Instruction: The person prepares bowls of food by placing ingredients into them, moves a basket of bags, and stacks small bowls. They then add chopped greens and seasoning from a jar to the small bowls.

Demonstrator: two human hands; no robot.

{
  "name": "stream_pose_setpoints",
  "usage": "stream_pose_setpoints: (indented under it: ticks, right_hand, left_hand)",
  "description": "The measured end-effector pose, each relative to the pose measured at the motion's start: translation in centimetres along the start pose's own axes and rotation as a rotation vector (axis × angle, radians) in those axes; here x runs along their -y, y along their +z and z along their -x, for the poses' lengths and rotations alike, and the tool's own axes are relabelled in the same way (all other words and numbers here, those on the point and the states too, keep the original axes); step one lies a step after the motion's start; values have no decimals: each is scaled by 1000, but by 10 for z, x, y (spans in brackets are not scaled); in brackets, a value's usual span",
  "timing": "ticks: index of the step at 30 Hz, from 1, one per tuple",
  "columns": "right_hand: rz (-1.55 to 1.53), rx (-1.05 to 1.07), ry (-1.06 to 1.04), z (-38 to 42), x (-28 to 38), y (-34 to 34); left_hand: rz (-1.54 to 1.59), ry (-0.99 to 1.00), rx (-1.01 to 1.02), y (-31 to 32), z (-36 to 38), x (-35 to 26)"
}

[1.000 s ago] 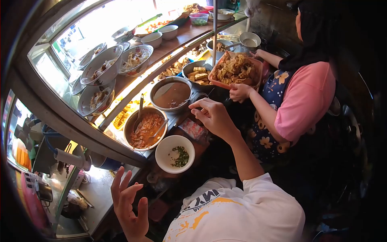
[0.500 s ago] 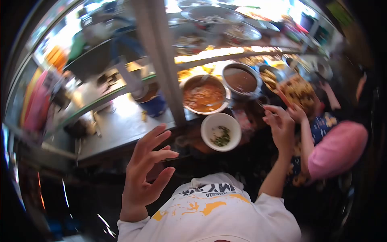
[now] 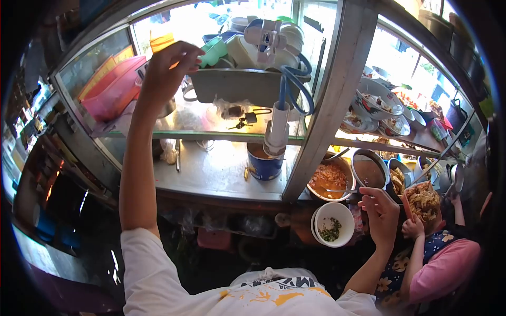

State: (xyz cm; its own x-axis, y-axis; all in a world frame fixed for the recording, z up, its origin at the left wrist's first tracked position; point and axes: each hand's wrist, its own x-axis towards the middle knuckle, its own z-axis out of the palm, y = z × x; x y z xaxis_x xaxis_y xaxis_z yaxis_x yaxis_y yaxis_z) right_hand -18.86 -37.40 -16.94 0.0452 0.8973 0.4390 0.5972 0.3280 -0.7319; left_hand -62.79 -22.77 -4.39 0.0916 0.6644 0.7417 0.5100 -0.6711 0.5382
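My left hand (image 3: 176,63) is raised at the upper left, its fingers stretched toward green plastic bowls (image 3: 213,50) at the end of a grey dish tub (image 3: 242,87). The fingertips are right at the edge of the bowls. Lower right, my right hand (image 3: 379,210) pinches the handle end of a metal spoon (image 3: 340,191). The spoon's bowl rests in a pot of red-orange stew (image 3: 329,176). Just below stands a white bowl (image 3: 334,224) with chopped green herbs inside, nested in another white bowl.
A person in a pink sleeve (image 3: 445,271) stands at the right with a tray of fried food (image 3: 423,203). A pot of brown liquid (image 3: 369,168) sits beside the stew. A metal post (image 3: 329,100) divides the glass cabinet. A blue tub (image 3: 265,166) and keys with a padlock (image 3: 246,118) lie left of it.
The view has turned left. My left hand has risen from in front of my chest to the green bowls. My right hand has come closer to the stew pot, onto the spoon handle.
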Motion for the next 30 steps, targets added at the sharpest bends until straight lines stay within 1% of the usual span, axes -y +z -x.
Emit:
stream_pose_setpoints:
  ticks: [2,4,6,8,10,13,15,17,21,30]
  right_hand:
    - [21,-15,-2,0,3,4]
    - [27,-34,9,1,6,4]
    - [35,-62,34,2,7,2]
    - [45,-92,73,7,7,-2]
    - [67,-127,108,12,5,-8]
    - [117,-168,168,23,-10,-15]
    - [133,-191,218,28,-16,-17]
    - [123,-204,278,31,-20,-19]
    - [110,-189,291,35,-34,-19]
    - [87,-140,250,19,-34,-6]
  left_hand:
    - [83,53,86,9,-64,35]
    - [-137,136,150,34,-118,50]
    - [-196,64,287,63,-164,59]
    - [-7,93,308,105,-209,93]
    - [-57,-11,350,137,-234,92]
    - [-187,-246,398,177,-253,83]
    - [-208,-293,461,191,-255,82]
    - [-195,-297,502,201,-255,83]
    - [-160,-273,521,208,-256,83]
    - [-19,-197,450,205,-248,95]
